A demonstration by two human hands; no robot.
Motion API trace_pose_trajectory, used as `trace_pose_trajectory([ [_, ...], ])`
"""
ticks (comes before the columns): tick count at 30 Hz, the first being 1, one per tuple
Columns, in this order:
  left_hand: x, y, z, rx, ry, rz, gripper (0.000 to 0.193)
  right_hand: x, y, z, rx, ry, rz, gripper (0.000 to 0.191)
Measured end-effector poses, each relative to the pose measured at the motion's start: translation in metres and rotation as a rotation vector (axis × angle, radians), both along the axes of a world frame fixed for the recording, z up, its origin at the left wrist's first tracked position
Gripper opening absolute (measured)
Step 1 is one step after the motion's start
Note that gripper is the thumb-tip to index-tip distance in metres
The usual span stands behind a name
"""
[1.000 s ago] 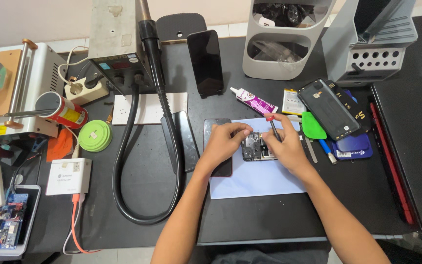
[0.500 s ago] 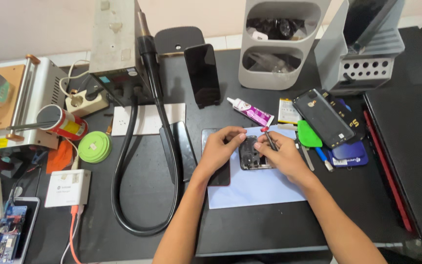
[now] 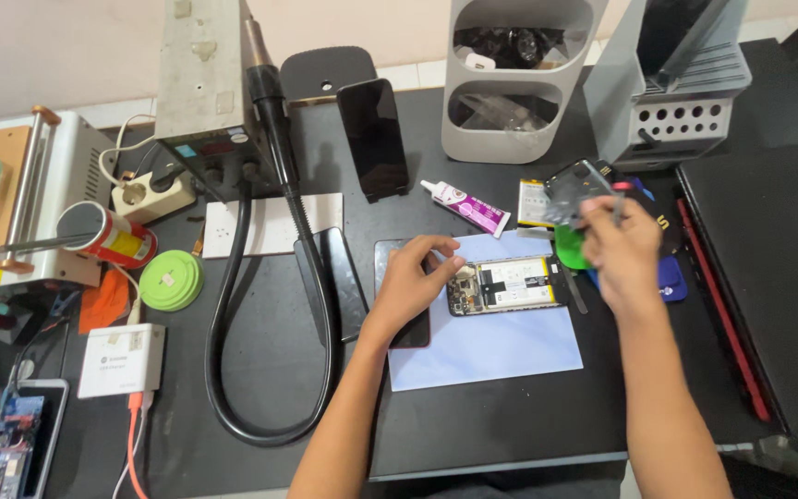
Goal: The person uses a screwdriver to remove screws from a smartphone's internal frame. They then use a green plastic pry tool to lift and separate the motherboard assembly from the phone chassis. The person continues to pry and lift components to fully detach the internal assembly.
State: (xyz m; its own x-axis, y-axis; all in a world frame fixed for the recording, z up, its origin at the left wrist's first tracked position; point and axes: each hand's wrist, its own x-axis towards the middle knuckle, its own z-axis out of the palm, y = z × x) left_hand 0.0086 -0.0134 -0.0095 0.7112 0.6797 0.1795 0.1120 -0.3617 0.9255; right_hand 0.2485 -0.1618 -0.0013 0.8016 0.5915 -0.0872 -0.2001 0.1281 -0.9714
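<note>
The opened phone [image 3: 507,285] lies face down on a pale blue mat [image 3: 491,346] near the middle of the dark table [image 3: 510,434], its back off so the battery and board show. The left hand [image 3: 415,280] rests at the phone's left end, fingertips touching the edge, fingers loosely curled and pinching nothing. The right hand [image 3: 619,251] is lifted off to the right of the phone, apart from it, fingers closed on a thin tool [image 3: 617,205] that points up; hand and tool are blurred, so what kind of tool it is cannot be told. Just behind that hand lie a dark phone back [image 3: 573,189] and a green pick [image 3: 569,248]. A glue tube [image 3: 466,205] lies beyond the mat's top edge. A second phone [image 3: 376,139] leans upright on a stand further back. A thick black hose [image 3: 233,370] loops over the table's left part, with a green round tin [image 3: 171,280] and a red can [image 3: 108,236] beside it. A grey 2-tier bin [image 3: 519,83] stands at the back
</note>
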Motion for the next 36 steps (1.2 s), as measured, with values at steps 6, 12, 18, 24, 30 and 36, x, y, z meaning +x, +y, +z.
trace_pose_trajectory([
  [6, 0.000, -0.003, -0.001, 0.136, 0.037, 0.006, 0.024, 0.030, -0.022, 0.012, -0.087, -0.100, -0.121, 0.010],
  [12, -0.004, -0.005, 0.002, 0.192, 0.137, -0.028, 0.027, 0.024, -0.019, 0.010, -0.335, -0.292, -0.156, 0.014],
  [18, -0.002, -0.005, 0.002, 0.253, 0.163, -0.057, 0.026, 0.022, -0.019, 0.005, -0.516, -0.644, -0.164, 0.022],
  [24, -0.003, -0.005, 0.003, 0.271, 0.153, -0.062, 0.025, 0.022, -0.022, 0.006, -0.652, -0.666, -0.191, 0.027],
  [30, -0.002, -0.004, 0.002, 0.249, 0.165, -0.059, 0.027, 0.025, -0.041, 0.020, -0.630, -0.883, -0.134, 0.036],
  [36, -0.003, -0.004, 0.004, 0.249, 0.165, -0.064, 0.027, 0.033, -0.055, 0.029, -0.810, -1.004, 0.116, 0.079],
])
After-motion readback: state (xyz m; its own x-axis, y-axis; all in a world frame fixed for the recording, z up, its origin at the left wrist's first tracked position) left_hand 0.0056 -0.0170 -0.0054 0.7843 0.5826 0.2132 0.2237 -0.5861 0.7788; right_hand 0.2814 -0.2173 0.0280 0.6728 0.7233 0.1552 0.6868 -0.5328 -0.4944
